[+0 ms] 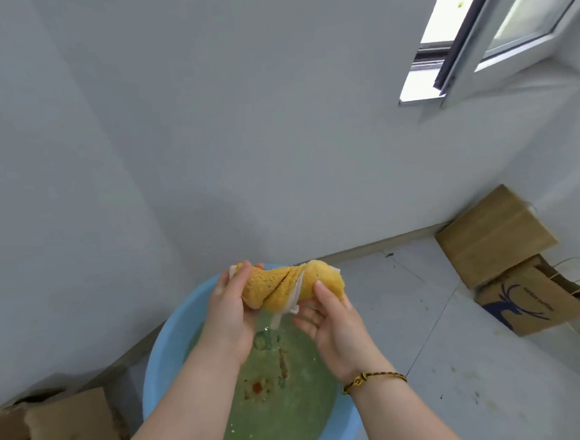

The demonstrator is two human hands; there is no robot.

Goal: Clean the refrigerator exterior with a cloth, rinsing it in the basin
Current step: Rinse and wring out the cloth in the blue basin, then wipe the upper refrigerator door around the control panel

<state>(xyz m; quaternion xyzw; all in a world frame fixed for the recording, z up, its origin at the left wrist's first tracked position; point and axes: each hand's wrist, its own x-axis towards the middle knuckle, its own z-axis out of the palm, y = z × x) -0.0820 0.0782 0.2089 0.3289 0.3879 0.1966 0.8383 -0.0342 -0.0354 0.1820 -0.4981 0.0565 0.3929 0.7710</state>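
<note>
Fingers (221, 284) of my left hand (229, 310) curled round one end of the twisted yellow cloth (279, 286); my right hand (334, 330) pinched the other, mid-frame over the blue basin (163, 349) of green water (288, 409). Grey tiles (425, 313), white walls (240, 120), window (507, 15) upper right.

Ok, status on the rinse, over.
Left hand and right hand both grip the yellow cloth, twisted, over the blue basin. Water dripping off. Nothing in the way.
</note>
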